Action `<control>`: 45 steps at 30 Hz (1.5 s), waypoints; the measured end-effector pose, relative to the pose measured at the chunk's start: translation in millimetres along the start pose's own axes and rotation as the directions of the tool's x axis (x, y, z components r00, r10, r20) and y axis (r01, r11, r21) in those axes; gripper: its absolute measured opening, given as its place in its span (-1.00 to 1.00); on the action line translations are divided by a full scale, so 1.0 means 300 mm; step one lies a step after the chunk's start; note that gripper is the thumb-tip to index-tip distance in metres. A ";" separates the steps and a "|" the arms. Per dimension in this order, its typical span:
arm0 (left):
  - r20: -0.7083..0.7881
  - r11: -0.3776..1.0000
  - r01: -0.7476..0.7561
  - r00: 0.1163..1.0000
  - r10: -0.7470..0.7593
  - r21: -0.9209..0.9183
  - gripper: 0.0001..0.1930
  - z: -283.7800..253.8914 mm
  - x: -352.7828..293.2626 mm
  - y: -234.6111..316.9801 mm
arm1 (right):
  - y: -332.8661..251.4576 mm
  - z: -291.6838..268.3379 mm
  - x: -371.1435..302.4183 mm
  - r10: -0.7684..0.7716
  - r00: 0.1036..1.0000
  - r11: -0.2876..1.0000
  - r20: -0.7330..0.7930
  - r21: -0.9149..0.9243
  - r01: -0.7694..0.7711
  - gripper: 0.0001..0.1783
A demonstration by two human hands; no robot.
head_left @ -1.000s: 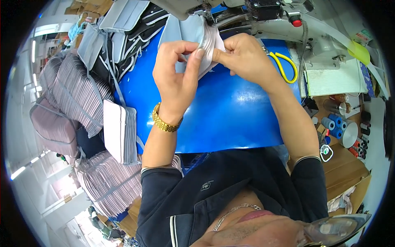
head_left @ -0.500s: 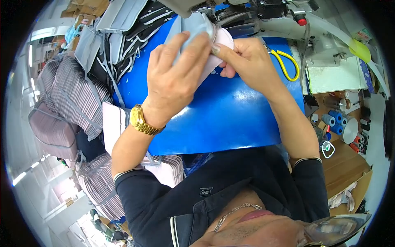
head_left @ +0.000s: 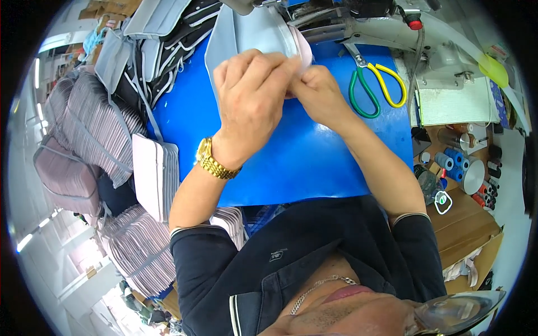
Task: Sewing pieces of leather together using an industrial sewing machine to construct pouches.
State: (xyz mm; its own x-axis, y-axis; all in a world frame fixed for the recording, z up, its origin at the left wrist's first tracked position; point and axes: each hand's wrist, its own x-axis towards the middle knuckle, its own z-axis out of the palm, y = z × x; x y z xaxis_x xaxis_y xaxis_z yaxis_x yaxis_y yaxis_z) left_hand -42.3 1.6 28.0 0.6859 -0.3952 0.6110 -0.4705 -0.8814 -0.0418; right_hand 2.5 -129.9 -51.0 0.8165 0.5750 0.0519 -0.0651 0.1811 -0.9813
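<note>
Stacks of striped pieces (head_left: 84, 120) lie at the far left, and a white stack (head_left: 154, 176) stands at the left edge of the blue mat (head_left: 291, 168). Over the mat's far end the left hand (head_left: 252, 101), fingers curled, presses down on the grey-and-pink fabric (head_left: 252, 33), and the right hand (head_left: 316, 95) just beside it pinches the fabric's pink edge. Right of the hands, scissors (head_left: 375, 92) lie on the mat under the sewing machine (head_left: 386, 22).

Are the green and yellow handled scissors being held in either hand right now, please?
No, the green and yellow handled scissors lie untouched on the blue table mat, while both hands work the grey fabric piece.
</note>
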 end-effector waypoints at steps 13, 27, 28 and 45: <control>-0.204 0.990 0.129 0.972 -0.115 0.056 -0.85 0.104 0.054 -0.024 | 0.017 0.038 0.079 -0.236 0.947 0.972 -0.216 -0.038 0.234 -0.59; 0.014 0.866 0.461 0.884 -0.467 -0.192 -0.82 0.017 0.135 0.048 | -0.135 -0.147 0.083 -0.190 0.979 0.963 -0.076 -0.210 0.170 -0.67; 0.020 0.867 0.457 0.886 -0.463 -0.198 -0.82 0.018 0.130 0.051 | -0.141 -0.155 0.080 -0.238 0.967 0.942 -0.090 -0.265 0.208 -0.70; 0.130 0.923 0.200 0.978 -0.166 -0.329 -0.38 -0.126 -0.211 0.391 | -0.155 -0.123 0.008 -0.229 0.970 0.973 -0.084 -0.045 0.226 -0.66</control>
State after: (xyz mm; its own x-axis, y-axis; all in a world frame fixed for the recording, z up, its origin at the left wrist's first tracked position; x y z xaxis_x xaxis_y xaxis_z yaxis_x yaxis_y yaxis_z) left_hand -161.9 -67.1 14.3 0.8207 -0.2740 0.5013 -0.4795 -0.8075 0.3436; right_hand 28.6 -166.4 -12.1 0.8551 0.4488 0.2598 0.1474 0.2700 -0.9515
